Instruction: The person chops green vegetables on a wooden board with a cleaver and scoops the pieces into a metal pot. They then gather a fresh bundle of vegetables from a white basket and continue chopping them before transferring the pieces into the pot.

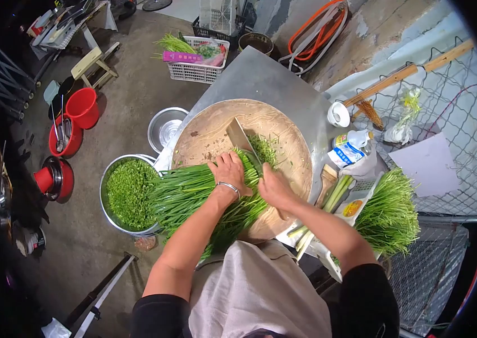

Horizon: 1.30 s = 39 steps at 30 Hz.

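Observation:
A big bundle of garlic chives (188, 188) lies across a round wooden chopping board (204, 127) and hangs over its left and near edges. My left hand (229, 170), with a bracelet at the wrist, grips the top of the bundle near its cut end. In my right hand (274, 187) is the handle of a cleaver (241, 134). The broad blade stands close beside my left fingertips, at the end of the bundle. Chopped chives (264, 147) lie on the board just right of the blade. My right fingers hide most of the handle.
Left of the board, a large pot (103, 194) holds chopped greens beside a metal basin (165, 127). More uncut chives (388, 214) stand at the right, near a white-and-blue jug (351, 151) and a small white bowl (338, 114). A vegetable basket (185, 72) sits on the floor beyond.

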Available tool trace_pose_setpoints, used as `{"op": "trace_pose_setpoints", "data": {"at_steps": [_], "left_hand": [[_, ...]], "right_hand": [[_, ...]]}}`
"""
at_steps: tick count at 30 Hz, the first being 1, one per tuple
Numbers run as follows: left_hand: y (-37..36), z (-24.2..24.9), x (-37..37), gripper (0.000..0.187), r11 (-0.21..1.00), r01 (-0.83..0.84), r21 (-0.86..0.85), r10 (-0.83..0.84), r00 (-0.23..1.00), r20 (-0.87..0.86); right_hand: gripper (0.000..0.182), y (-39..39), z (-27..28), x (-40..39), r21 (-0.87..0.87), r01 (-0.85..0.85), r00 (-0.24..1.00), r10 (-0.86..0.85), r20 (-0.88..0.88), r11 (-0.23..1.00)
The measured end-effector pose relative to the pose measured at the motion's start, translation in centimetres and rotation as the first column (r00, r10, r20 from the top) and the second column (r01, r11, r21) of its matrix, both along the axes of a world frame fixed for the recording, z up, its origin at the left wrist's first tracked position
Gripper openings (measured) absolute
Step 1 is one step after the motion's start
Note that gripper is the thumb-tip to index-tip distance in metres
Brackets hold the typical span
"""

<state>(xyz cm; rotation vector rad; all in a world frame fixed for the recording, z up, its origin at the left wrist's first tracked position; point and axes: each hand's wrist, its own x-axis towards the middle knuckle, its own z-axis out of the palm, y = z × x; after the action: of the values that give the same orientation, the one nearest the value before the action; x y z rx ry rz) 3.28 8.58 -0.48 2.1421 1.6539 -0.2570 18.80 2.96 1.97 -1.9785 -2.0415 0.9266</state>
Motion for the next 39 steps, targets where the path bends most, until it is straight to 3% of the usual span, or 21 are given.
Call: {"op": "trace_pose_setpoints", "data": {"at_steps": [4,5,8,11,15,21,26,29,33,36,38,39], "left_hand": [[-0.5,-0.5,-0.8,0.139,0.999,0.008,0.047,-0.011,0.998,0.061],[-0.3,-0.4,-1.1,0.140,0.998,0.007,0.066,-0.013,0.996,0.092],[-0.5,-0.4,-2.6,0.142,0.978,0.075,0.195,-0.090,0.994,0.065],[-0.3,0.8,-2.4,0.143,0.998,0.045,0.048,-0.047,0.998,0.036],[-0.5,0.3,-1.6,0.140,0.999,0.005,0.032,-0.005,1.000,0.013],[-0.7,-0.1,-1.3,0.132,0.999,-0.018,0.044,0.017,1.000,0.018],[-0.4,-0.1,-1.1,0.130,0.999,-0.044,0.033,0.043,0.999,0.025],[-0.5,0.0,-1.1,0.130,0.999,-0.038,0.020,0.038,0.999,0.035],[-1.2,0.3,-1.3,0.131,0.997,-0.047,0.065,0.044,0.998,0.044],[-1.1,0.0,-1.6,0.136,0.995,-0.040,0.090,0.034,0.997,0.069],[-1.0,-0.2,-2.0,0.140,0.996,-0.020,0.082,0.013,0.997,0.082],[-1.2,-0.1,-2.2,0.142,0.995,-0.004,0.096,-0.004,0.996,0.086]], "right_hand": [[0.028,-0.6,-0.5,-0.1,0.060,0.150,0.989,-0.150,0.004,0.987],[0.028,-0.7,-2.6,1.0,0.176,0.117,0.993,-0.113,-0.030,0.977],[0.031,-0.1,-1.3,1.7,0.148,0.110,0.991,-0.098,-0.087,0.983],[0.033,-1.2,5.8,1.9,0.167,0.041,0.998,-0.033,-0.053,0.985],[0.030,-3.5,11.8,2.2,-0.068,-0.026,0.999,0.028,0.018,0.997],[0.027,-3.5,10.4,2.3,-0.177,-0.080,0.995,0.089,0.048,0.981],[0.026,-0.9,2.5,1.8,0.005,-0.127,0.992,0.127,-0.016,0.992],[0.024,-0.2,-0.4,-0.4,0.036,-0.047,0.999,0.047,-0.002,0.998],[0.029,-0.9,-0.8,-0.1,0.063,0.148,0.984,-0.140,-0.115,0.987],[0.024,-0.7,-0.6,1.1,0.104,0.087,0.992,-0.078,-0.095,0.991],[0.022,-0.1,0.3,2.4,0.009,0.114,0.984,-0.112,-0.135,0.993],[0.022,-0.3,2.7,3.0,0.068,0.098,0.988,-0.089,-0.124,0.993]]}}
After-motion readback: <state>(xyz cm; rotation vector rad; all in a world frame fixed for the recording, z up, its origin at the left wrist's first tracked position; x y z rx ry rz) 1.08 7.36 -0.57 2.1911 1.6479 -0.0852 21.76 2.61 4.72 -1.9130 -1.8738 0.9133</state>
